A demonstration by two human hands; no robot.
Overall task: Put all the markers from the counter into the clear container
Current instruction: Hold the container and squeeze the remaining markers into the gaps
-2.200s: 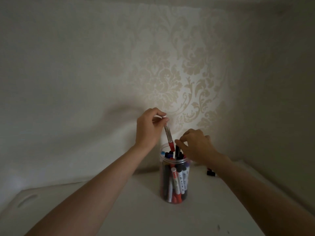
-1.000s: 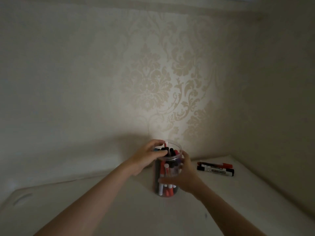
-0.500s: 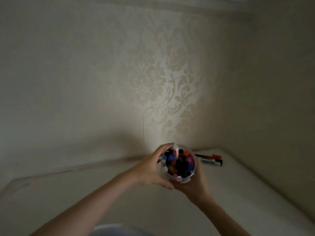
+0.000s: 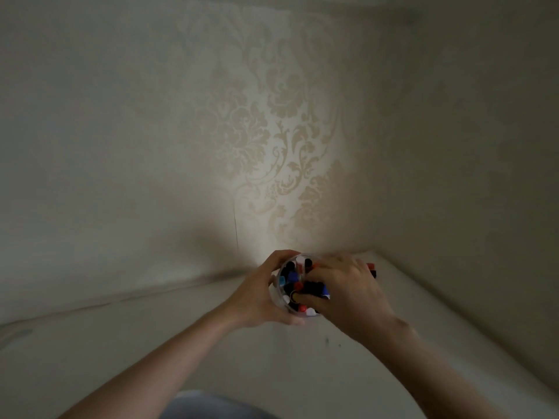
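The clear container (image 4: 279, 300) is full of markers, and their black, blue, red and white caps (image 4: 292, 278) show from above. My left hand (image 4: 260, 297) wraps around its left side and holds it tilted toward me. My right hand (image 4: 344, 294) lies over the right part of its mouth, fingertips down among the caps. Whether those fingers pinch a marker is hidden. Behind my right hand, the ends of a red marker (image 4: 370, 264) and a black marker (image 4: 375, 272) stick out on the counter (image 4: 181, 343).
The pale counter runs into a corner between the patterned back wall (image 4: 281, 140) and a plain right wall (image 4: 469, 176). A bluish piece of clothing (image 4: 211, 408) shows at the bottom edge.
My right hand has left the underside of the container and come over its mouth, onto the marker caps. My left hand keeps its hold. The two markers on the counter have not moved.
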